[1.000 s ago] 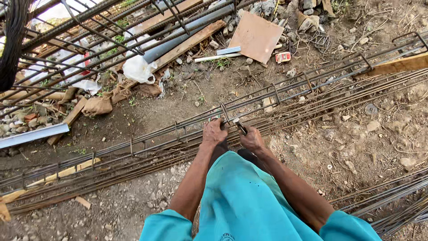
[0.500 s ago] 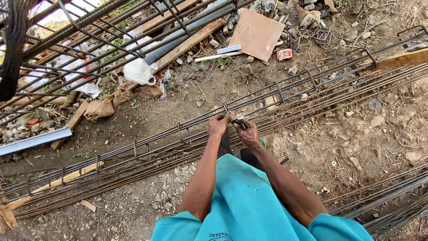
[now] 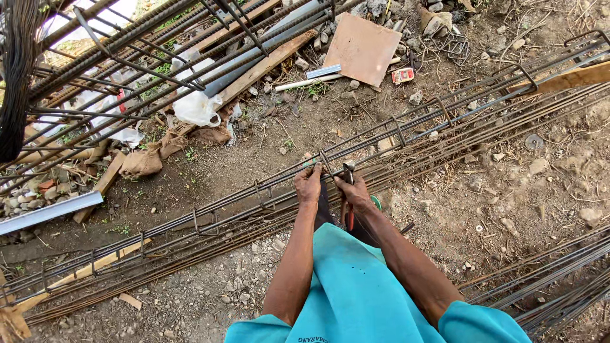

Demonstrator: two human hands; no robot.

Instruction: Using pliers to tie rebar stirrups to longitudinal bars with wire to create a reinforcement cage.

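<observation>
Bare, stony ground [image 3: 508, 209] lies under me, dry brown dirt strewn with pebbles and scraps. Across it, from lower left to upper right, runs a long rebar cage [image 3: 210, 219] — thin rusty bars held at intervals by bent square stirrups, rough and dark with scale. More loose bars [image 3: 553, 286] lie in a bundle at the lower right, cut off by the picture's edge.

My left hand [image 3: 309, 184] is closed around the top bar of the cage, knuckles up, right at one stirrup. My right hand [image 3: 353, 190] is just beside it, fist wrapped around the handles of a pair of pincers [image 3: 348, 173]; the metal head pokes out above my fingers and meets the bar, a bit of red handle shows below my palm. Whether any tie wire sits in the jaws I cannot tell — it is too small and my fingers cover the spot. My turquoise shirt [image 3: 356, 298] hides my legs and the ground directly under me.

Beyond the cage lies a flat square of brown board [image 3: 363, 47], a long weathered wooden plank [image 3: 267, 67], a crumpled white plastic bag [image 3: 196, 107] and torn brown sacking [image 3: 143, 160]. At upper left another rack of steel bars [image 3: 127, 57] crosses the view, and a dark hank of wire [image 3: 16, 76] hangs at the left edge, its top out of sight.
</observation>
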